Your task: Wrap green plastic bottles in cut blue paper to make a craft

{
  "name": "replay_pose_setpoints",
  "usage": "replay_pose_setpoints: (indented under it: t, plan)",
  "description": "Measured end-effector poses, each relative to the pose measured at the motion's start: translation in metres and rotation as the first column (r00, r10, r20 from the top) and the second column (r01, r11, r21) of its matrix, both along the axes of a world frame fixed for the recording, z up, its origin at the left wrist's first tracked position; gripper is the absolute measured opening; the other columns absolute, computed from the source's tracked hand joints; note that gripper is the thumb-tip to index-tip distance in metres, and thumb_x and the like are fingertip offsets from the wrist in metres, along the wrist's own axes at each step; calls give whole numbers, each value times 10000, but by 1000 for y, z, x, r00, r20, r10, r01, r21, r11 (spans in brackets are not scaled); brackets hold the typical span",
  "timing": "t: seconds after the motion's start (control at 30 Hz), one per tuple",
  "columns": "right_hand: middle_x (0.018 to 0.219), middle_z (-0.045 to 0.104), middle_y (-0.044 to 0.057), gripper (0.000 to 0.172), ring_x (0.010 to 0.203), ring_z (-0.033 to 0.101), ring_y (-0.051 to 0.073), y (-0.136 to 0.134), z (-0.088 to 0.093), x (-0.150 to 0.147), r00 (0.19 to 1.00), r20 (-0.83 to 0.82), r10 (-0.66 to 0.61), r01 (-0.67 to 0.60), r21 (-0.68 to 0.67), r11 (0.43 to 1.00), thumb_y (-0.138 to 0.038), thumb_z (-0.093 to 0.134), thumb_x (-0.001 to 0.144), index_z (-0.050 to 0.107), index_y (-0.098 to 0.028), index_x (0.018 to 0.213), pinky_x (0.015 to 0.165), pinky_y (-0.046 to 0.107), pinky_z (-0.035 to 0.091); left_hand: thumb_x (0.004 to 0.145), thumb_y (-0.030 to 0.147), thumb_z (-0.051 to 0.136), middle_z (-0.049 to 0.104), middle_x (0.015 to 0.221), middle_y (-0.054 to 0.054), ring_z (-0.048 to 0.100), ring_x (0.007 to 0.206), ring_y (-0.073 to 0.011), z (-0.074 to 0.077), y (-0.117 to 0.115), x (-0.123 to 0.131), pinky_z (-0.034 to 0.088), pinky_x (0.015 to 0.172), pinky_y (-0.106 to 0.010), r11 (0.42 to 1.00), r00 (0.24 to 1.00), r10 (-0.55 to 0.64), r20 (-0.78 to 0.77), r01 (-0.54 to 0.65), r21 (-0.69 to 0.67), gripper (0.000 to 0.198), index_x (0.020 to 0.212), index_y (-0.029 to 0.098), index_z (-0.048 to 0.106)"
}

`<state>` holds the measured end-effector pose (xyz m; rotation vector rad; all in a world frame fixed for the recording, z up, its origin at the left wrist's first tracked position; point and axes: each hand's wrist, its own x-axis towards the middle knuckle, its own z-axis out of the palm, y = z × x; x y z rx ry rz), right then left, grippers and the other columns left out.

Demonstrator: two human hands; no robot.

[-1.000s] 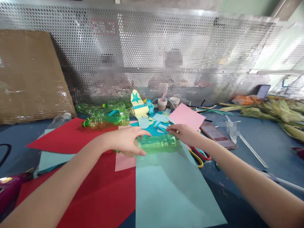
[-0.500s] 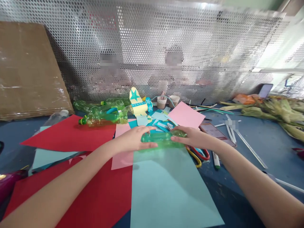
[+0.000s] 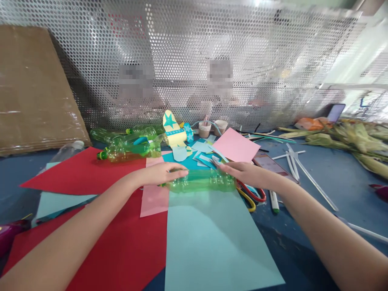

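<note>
A clear green plastic bottle (image 3: 200, 180) lies on its side across the far end of a light blue paper sheet (image 3: 212, 238), its neck to the left. My left hand (image 3: 165, 173) is closed over the neck end, thumb along the top. At the base end, my right hand (image 3: 239, 171) rests over the bottle with its fingers reaching along the far side, some of them hidden. Just right of the bottle lie scissors with red and yellow handles (image 3: 251, 200), partly under my right hand. Paper scraps (image 3: 203, 155) are strewn behind the bottle.
Red paper (image 3: 121, 246) and pink paper (image 3: 154, 200) lie left. Behind stand several green bottles (image 3: 130, 149), a yellow-and-blue paper-covered model (image 3: 176, 135) and two cups (image 3: 205, 129). A phone (image 3: 274, 166), a marker (image 3: 274, 201), white straws (image 3: 317, 184) and corn husks (image 3: 345, 135) are right.
The bottle reaches farther left, its neck now showing at the left end. My left hand has shifted left and its thumb has moved from the bottle's near side to its top.
</note>
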<state>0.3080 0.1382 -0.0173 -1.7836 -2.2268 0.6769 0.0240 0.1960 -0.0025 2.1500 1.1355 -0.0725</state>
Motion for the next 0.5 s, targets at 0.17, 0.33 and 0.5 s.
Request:
replay_pose_setpoints:
  t: [0.17,0.33,0.5]
  plan:
    - [1130,718,106,740,1105,624,346,-1,4,3,998,-5,57,-57,-95,994,-760,314,868,662,-217,1229,925,414,482,832,709,426,602,1319,-69,581,1107,-255,0,0,-1,467,799,-274,999,1000,2,-2,-2,-53,671,1298,237,529]
    - [1301,615,126,759,1176,567,346,-4,13,2,990,-11,141,-141,-179,974,-739,429,829,574,-191,1334,977,417,451,800,686,500,515,1412,-102,555,1153,-261,9,-5,1,467,851,-298,993,995,-87,-48,82,-83,708,1344,235,458]
    - [1336,535,141,791,1228,494,357,-7,17,0,978,6,210,-205,-184,961,-720,566,739,552,-186,1322,1002,433,426,725,680,598,454,1450,-123,580,1086,-268,17,-12,6,495,766,-297,983,978,-160,-137,144,-117,881,1449,247,347]
